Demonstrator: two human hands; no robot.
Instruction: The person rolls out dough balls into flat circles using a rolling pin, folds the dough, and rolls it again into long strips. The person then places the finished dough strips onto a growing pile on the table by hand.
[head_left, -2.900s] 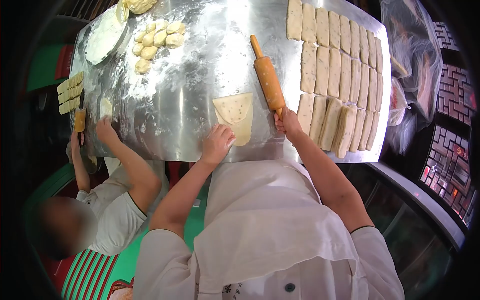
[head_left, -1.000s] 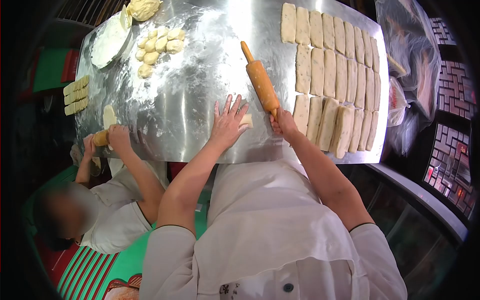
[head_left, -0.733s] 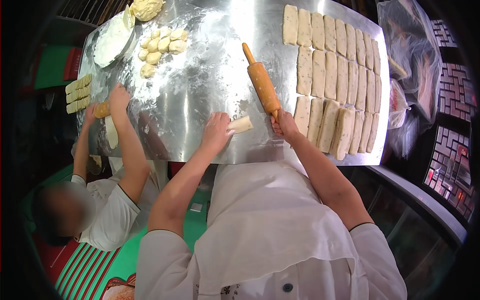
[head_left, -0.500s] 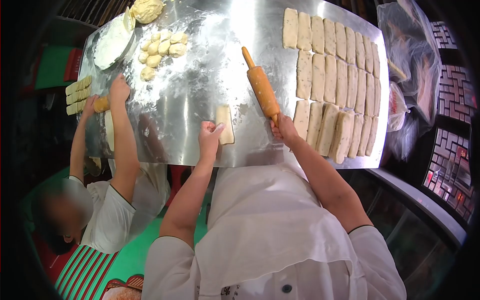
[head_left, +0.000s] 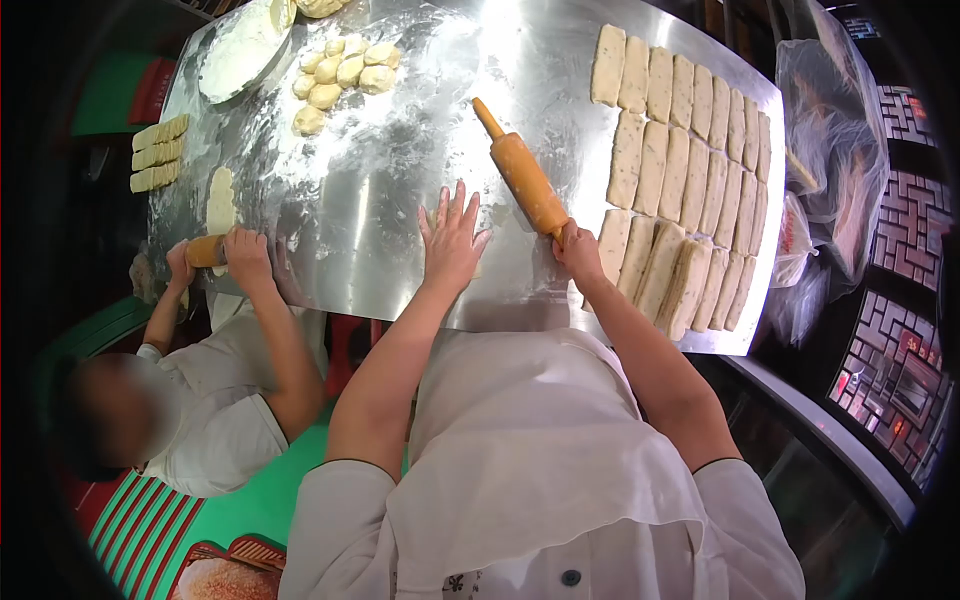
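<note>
My left hand [head_left: 453,240] lies flat with its fingers spread, over the spot on the steel table where the pale dough strip lay. The hand hides nearly all of that strip; only a sliver seems to show by the wrist. Wrapped round the near handle of a wooden rolling pin [head_left: 528,184] is my right hand [head_left: 578,252]. The pin slants away to the upper left, its far handle pointing at the table's back. Close to my right hand begin the rows of speckled dough strips [head_left: 665,165], a couple stacked on others at the near end.
A co-worker's hands [head_left: 250,255] grip another rolling pin [head_left: 206,251] over a flattened dough piece [head_left: 221,200] at left. Dough balls [head_left: 350,70], a flour bowl [head_left: 243,55] and small dough strips [head_left: 160,153] stand farther back. Plastic bags [head_left: 830,160] hang beyond the right edge.
My left hand has gone from pinching the dough strip's edge to lying flat with fingers spread over it. My right hand keeps the rolling pin. The co-worker's pin has moved nearer their body.
</note>
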